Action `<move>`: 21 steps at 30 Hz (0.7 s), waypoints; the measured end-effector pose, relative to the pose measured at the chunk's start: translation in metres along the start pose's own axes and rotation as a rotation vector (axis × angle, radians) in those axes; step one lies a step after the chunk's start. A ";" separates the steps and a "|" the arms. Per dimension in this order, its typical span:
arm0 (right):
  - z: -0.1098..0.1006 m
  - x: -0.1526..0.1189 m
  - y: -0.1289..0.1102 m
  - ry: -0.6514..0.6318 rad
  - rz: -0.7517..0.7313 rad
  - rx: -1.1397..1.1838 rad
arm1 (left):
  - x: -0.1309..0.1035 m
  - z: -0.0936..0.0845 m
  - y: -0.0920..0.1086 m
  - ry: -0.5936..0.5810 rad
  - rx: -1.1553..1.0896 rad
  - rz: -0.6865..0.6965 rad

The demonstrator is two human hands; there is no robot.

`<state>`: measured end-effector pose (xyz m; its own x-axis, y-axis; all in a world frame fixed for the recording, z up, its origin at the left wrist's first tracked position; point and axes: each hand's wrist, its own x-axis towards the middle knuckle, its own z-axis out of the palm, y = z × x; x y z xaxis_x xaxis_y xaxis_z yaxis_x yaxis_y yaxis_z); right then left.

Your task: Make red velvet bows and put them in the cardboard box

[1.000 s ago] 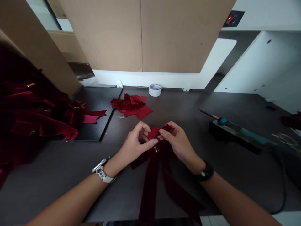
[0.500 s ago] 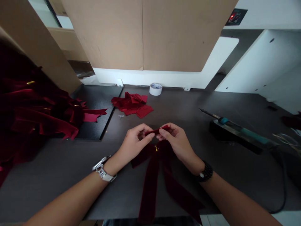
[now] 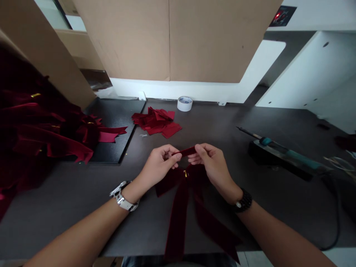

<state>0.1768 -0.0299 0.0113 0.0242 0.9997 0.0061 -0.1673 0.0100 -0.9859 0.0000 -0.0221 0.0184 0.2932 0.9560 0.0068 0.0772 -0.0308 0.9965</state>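
Note:
A short, narrow strip of dark red velvet ribbon is stretched between my two hands. My left hand pinches its left end between thumb and fingers. At the other end, my right hand closes its thumb and index finger on the strip. Just below them on the table lies a dark red velvet bow with a small gold piece at its centre. Its two long tails run toward the front edge, and its right loop is partly hidden by my right hand.
Cut red ribbon pieces are heaped behind my hands, near a white tape roll. Many finished-looking bows pile up at left, partly over a black board. A soldering iron rests on a black stand at right, its cable trailing forward.
My hands have drawn slightly apart, and the strip between them now shows straighter and more exposed. The bow stays in place on the table.

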 end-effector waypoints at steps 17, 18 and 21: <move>0.006 -0.008 -0.001 -0.157 -0.107 -0.100 | -0.009 0.009 0.003 -0.063 0.058 0.078; 0.002 -0.005 -0.004 -0.165 -0.100 -0.114 | -0.009 0.007 0.003 -0.091 0.150 0.088; -0.013 0.003 -0.014 -0.286 -0.022 -0.170 | -0.010 -0.001 0.002 -0.202 0.579 0.164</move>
<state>0.1917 -0.0277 0.0234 -0.2552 0.9655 0.0508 -0.0026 0.0519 -0.9986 -0.0033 -0.0316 0.0202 0.5147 0.8533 0.0839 0.5021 -0.3793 0.7772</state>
